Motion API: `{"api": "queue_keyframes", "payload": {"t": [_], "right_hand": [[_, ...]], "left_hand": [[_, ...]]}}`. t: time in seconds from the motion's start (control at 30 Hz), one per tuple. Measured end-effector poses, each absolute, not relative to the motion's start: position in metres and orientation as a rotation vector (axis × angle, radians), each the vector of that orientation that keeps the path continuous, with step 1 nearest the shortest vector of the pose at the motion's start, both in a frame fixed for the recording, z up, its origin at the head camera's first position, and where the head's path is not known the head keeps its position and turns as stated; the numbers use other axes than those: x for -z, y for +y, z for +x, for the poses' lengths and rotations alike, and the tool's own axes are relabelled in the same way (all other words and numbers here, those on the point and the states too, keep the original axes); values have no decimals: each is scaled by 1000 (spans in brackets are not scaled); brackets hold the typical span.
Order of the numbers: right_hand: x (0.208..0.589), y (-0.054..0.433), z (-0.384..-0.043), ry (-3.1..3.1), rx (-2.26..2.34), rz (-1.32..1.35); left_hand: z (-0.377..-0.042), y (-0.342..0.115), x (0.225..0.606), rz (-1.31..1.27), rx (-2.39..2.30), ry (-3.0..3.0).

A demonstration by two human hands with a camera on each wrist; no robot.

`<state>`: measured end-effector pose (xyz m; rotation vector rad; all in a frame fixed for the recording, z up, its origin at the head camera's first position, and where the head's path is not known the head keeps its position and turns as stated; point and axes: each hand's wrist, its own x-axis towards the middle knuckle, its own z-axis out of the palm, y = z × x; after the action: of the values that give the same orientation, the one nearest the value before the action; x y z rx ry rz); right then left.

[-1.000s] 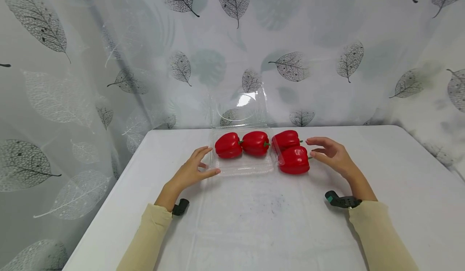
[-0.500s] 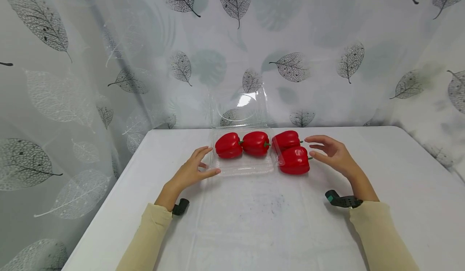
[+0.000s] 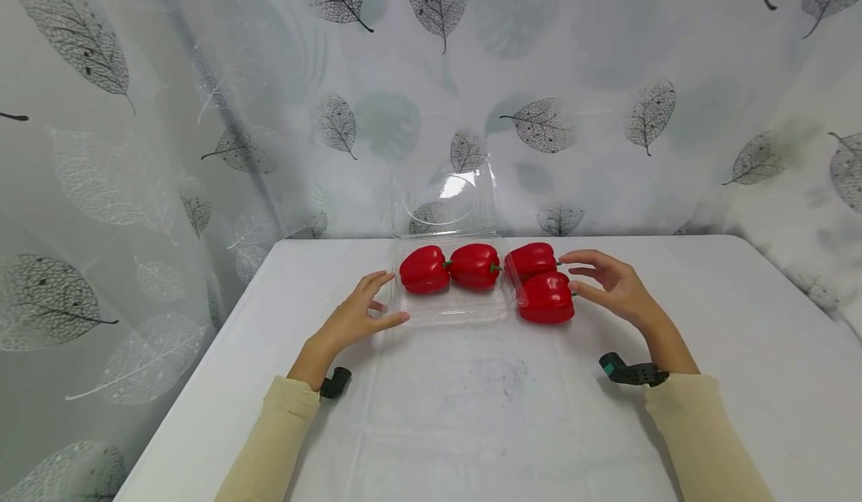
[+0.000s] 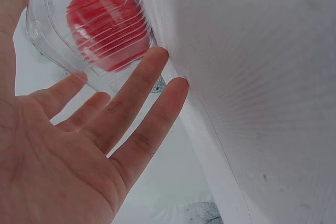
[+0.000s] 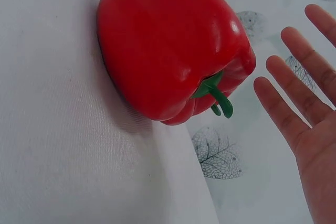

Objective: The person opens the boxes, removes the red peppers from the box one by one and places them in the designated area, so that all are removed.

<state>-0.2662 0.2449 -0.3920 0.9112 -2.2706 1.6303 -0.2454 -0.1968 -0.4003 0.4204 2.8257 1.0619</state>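
A clear plastic clamshell box (image 3: pixel 444 313) lies on the table with its lid (image 3: pixel 438 195) raised at the back. Two red bell peppers with green stems, a left one (image 3: pixel 423 269) and a right one (image 3: pixel 474 266), lie inside. Two more, a far pepper (image 3: pixel 530 259) and a near pepper (image 3: pixel 545 298), lie together at the box's right side. My left hand (image 3: pixel 357 315) is at the box's left edge, fingers spread and holding nothing, as the left wrist view shows too. Beside the outer peppers' stems is my right hand (image 3: pixel 616 285), its fingers relaxed; the right wrist view shows its palm bare.
The table (image 3: pixel 471 427) is covered in white cloth. Its far edge runs just behind the box, and a leaf-printed curtain (image 3: pixel 592 53) hangs there. Dark straps with small devices sit on both wrists, the right strap (image 3: pixel 633 372) showing most.
My right hand has shifted slightly left, closer to the stems of the two outer peppers. My left hand, the box and the peppers stay as they were.
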Motion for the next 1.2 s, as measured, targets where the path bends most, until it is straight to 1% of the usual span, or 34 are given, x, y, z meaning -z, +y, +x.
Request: {"api": "queue_keyframes", "payload": {"t": [0.33, 0.63, 1.2], "right_hand": [[388, 241, -263, -2278, -1597, 927], [384, 234, -264, -2259, -1580, 1038], [384, 218, -263, -2302, -1556, 860]], "left_hand": [[-245, -197, 400, 418, -1056, 2826], [-246, -196, 399, 416, -1039, 2835], [-247, -196, 401, 414, -1055, 2827]]}}
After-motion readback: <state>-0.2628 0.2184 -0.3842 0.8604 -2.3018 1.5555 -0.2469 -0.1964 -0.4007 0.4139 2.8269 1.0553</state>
